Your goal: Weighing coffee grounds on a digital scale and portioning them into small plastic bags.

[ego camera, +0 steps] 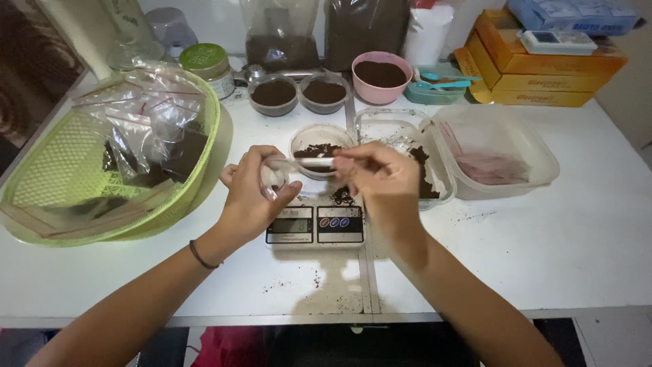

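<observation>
A small clear plastic bag (293, 165) with a zip top is stretched level between both hands, above the white digital kitchen scale (316, 225). The scale lies flat on the white table, dusted with dark brown powder.

Basket (54, 183) left of scale (316, 225), tubs (530, 146) right, bowls (275, 102) behind.

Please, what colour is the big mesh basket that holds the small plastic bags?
Light green; the basket shows clearly at the left of the head view.
</observation>
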